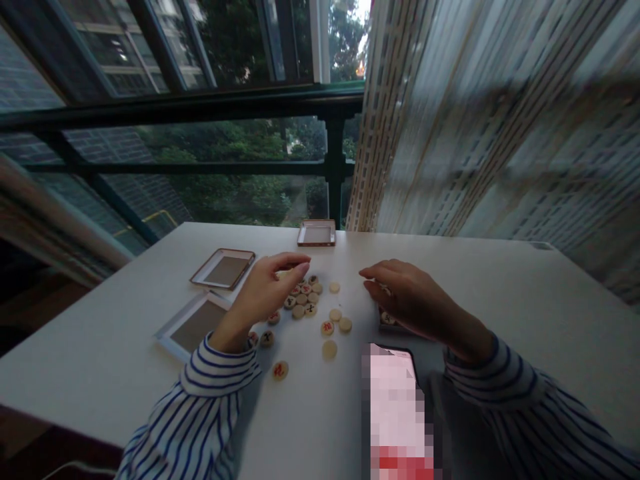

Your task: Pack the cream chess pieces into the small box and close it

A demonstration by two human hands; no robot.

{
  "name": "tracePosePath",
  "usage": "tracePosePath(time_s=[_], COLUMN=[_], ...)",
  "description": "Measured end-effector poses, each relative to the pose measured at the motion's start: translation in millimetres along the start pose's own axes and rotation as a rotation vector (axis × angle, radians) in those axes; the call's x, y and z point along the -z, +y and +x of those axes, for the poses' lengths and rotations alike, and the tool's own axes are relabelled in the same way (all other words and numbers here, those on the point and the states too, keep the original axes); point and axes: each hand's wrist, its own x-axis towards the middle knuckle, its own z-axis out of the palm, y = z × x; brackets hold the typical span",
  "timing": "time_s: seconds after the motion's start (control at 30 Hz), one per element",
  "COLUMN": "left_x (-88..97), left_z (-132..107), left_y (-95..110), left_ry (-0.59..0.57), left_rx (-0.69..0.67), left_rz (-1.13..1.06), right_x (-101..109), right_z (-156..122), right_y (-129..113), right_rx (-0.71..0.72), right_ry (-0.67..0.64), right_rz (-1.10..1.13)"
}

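Note:
Over the left edge of a loose cluster of xiangqi pieces (301,299) is my left hand (267,287), its fingers stretched forward and the thumb a little apart from them. No piece shows in its grip. My right hand (413,293) hovers above a small box (393,328) that contains pieces, and it covers most of that box. Its fingers point left with a narrow gap at the thumb, through which pieces in the box show. Between the hands lie several face-down pieces (345,325) and a piece with a red character (327,327). Another red-marked piece (281,371) sits nearer me.
A phone (395,400) with a blurred screen lies in front of the right-hand box. Shallow box parts stand around: a white-rimmed tray (173,328), a brown-edged one (201,269) and a small one (317,243) at the table's far edge. Beyond are a railing (225,169) and curtain (450,120).

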Motion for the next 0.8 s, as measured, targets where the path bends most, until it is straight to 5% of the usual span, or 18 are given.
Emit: tracePosePath(time_s=[0.23, 0.47, 0.8], left_x=[1.0, -4.7, -29.5], left_z=[-16, -26, -30], left_y=[-23, -37, -57], left_ry=[0.018, -0.089, -0.162], left_rx=[-0.036, -0.032, -0.23], left_rz=[0.028, 0.067, 0.429], right_x=[-11, -21, -30], right_z=[-2, -3, -5], right_y=[-10, -12, -13], right_rx=[0.091, 0.153, 0.163], right_ry=[-0.02, -0.097, -0.2], right_rz=[0.0, 0.021, 0.033])
